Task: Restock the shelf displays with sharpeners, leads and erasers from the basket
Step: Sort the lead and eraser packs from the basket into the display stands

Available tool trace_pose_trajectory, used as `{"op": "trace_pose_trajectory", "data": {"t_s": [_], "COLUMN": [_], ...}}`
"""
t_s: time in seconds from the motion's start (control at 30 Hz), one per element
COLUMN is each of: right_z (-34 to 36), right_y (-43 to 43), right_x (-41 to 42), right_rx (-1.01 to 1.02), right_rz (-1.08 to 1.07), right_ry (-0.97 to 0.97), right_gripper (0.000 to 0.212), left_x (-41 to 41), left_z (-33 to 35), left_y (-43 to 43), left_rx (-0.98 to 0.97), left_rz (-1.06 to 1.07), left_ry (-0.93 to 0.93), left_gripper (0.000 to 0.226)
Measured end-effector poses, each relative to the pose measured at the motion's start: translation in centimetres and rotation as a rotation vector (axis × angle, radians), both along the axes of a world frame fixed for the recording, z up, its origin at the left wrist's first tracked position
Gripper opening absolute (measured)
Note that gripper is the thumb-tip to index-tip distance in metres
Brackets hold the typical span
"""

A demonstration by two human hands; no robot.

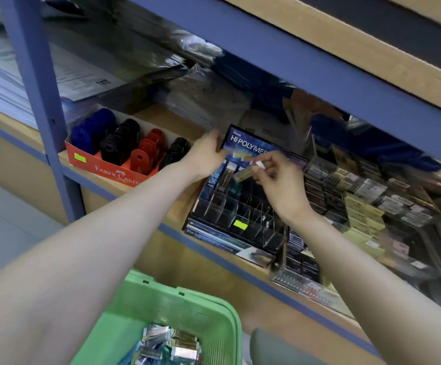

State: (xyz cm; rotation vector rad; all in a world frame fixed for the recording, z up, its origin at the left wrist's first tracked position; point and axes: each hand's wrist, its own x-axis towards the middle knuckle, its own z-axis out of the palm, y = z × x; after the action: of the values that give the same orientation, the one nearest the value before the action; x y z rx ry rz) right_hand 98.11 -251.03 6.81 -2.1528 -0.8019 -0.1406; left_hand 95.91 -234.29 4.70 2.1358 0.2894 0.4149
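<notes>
left hand (205,157) grips black plastic display stand (236,206) mid frame to steady it; right hand (280,181) pinches thin gold eraser stick (245,173) to slot in.

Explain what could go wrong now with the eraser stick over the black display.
1. The right hand pinches the eraser stick by one end only; it might slip into a wrong compartment.
2. The display sits at the shelf edge; if the left hand lets go, it might tip.

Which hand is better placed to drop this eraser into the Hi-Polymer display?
Right. The right hand pinches the eraser just above the display slots, while the left hand holds the display's upper corner.
</notes>
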Motion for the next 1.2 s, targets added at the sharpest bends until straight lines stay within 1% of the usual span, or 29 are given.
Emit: {"op": "trace_pose_trajectory", "data": {"t_s": [0.03, 0.1, 0.2, 0.23, 0.33, 0.4, 0.57, 0.7, 0.8, 0.83, 0.9, 1.0, 1.1, 1.2], "right_z": [-0.1, -0.1, -0.3, -0.5, -1.0, -0.9, -0.7, -0.4, -0.7, -0.9, -0.9, -0.4, 0.0, -0.2], "right_y": [0.3, 0.7, 0.8, 0.8, 1.1, 1.4, 2.3, 2.7, 2.9, 3.0, 3.0, 2.7, 2.4, 2.5], "right_x": [0.3, 0.7, 1.0, 1.0, 0.8, 0.6, 0.0, 0.4, 0.4, 0.3, 0.0, -0.2, 0.0, 0.0], "right_rx": [-0.014, -0.030, -0.046, -0.061, -0.106, -0.131, -0.171, -0.281, -0.335, -0.346, -0.347, -0.271, -0.217, -0.258], "right_rz": [0.009, 0.022, 0.049, 0.061, 0.114, 0.138, 0.200, 0.202, 0.245, 0.251, 0.244, 0.175, 0.101, 0.130], "right_ry": [-0.004, -0.028, -0.083, -0.087, -0.069, -0.081, -0.074, -0.149, -0.200, -0.213, -0.225, -0.241, -0.250, -0.219], "right_gripper": [0.016, 0.023, 0.031, 0.029, 0.016, 0.012, 0.015, 0.016, 0.012, 0.012, 0.012, 0.012, 0.011, 0.010], "left_x": [0.5, 1.0, 0.9, 0.6, -0.2, -0.6, -0.8, -0.9, -1.4, -1.8, -2.7, -5.3, -8.8, -11.6], "left_z": [-0.1, -0.4, -0.8, -0.9, -1.4, -1.6, -1.5, -1.2, -0.7, -0.4, -0.2, -0.7, -1.9, -3.5], "left_y": [0.0, 0.2, 0.4, 0.6, 0.9, 1.1, 1.7, 2.2, 2.3, 2.4, 2.5, 2.9, 3.2, 3.4], "left_rx": [-0.031, -0.083, -0.043, -0.028, 0.048, 0.093, 0.152, 0.204, 0.250, 0.286, 0.427, 0.654, 0.770, 0.839], "left_rz": [-0.001, 0.017, 0.059, 0.064, 0.044, 0.018, 0.028, -0.005, -0.030, -0.026, 0.023, 0.086, 0.094, 0.084], "left_ry": [-0.003, -0.030, -0.073, -0.082, -0.096, -0.095, -0.082, -0.063, -0.061, -0.070, -0.113, -0.187, -0.203, -0.167], "left_gripper": [0.043, 0.037, 0.031, 0.030, 0.030, 0.030, 0.033, 0.035, 0.036, 0.035, 0.031, 0.024, 0.022, 0.027]}}
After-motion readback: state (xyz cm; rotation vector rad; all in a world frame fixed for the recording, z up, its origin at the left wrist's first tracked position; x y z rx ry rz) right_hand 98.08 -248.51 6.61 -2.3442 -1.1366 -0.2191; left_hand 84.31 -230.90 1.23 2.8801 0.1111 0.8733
